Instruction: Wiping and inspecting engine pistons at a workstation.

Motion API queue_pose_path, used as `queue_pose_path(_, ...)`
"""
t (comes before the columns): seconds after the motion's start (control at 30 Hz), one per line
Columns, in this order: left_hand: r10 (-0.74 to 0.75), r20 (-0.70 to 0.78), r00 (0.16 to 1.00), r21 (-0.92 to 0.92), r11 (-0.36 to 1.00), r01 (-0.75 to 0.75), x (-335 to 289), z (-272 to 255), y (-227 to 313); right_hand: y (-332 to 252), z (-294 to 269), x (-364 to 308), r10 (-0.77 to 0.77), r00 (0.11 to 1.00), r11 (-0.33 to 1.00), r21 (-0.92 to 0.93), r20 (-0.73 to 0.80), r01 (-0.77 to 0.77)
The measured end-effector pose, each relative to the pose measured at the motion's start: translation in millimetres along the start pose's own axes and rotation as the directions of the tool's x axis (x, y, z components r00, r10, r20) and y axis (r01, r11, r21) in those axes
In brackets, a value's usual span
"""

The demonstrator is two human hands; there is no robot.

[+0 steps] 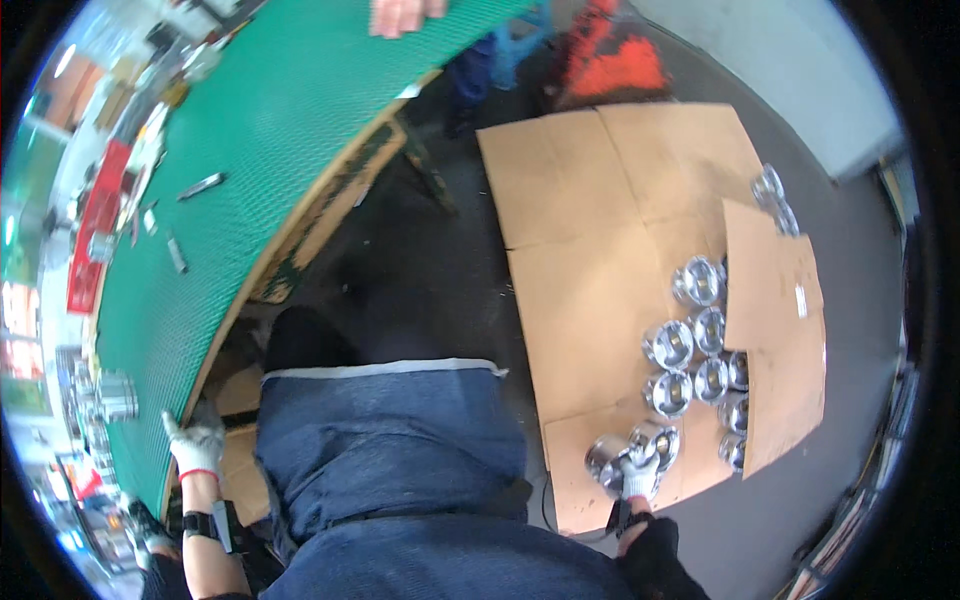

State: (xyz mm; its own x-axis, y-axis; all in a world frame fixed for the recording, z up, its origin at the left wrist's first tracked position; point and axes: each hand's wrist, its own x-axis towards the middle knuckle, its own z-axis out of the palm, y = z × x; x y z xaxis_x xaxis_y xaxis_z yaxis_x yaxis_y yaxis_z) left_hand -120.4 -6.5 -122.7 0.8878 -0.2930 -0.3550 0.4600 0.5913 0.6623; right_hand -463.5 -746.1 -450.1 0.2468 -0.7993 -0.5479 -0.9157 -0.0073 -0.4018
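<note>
In a white knitted glove, my right hand [640,474] is closed on a shiny metal piston [655,441] at the near end of a cardboard sheet [580,300] on the floor. Another piston [604,460] touches it on the left. Several more pistons [669,345] stand in loose rows farther up the sheet, some partly covered by a raised cardboard flap [775,300]. My left hand [197,445], gloved too, rests at the edge of the green-topped workbench [270,130], fingers apart and holding nothing. Nearest to it on the bench is a ribbed metal cylinder [118,396].
Two slim tools [200,186] and a red tray [98,228] lie on the bench. At its far end are pink gloves or cloth [405,15]. Beyond the cardboard sit a red worn object [620,65] and a blue stool [520,50]. A wooden bench leg [425,165] stands left of the sheet.
</note>
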Motion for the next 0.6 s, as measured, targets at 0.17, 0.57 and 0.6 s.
queue_pose_path(0.17, 0.258, -0.714, 0.651, -0.086, 0.89, -0.448, 44.5, 96.6, -59.6, -53.0, -36.2, -77.9, 0.035, 0.988, 0.886, 0.453, 0.153, -0.101)
queue_pose_path(0.57, 0.084, -0.039, 0.996, 0.691, 0.722, -0.034, -7.5, 153.9, -24.5, -317.2, -138.1, -227.6, -0.578, 0.816, 0.793, -0.241, -0.011, 0.559)
queue_pose_path(0.6, 0.158, -0.018, 0.987, 0.781, 0.618, -0.085, -15.2, 149.4, -7.9, -343.9, -147.0, -244.0, -0.697, 0.715, 0.669, -0.313, 0.048, 0.674)
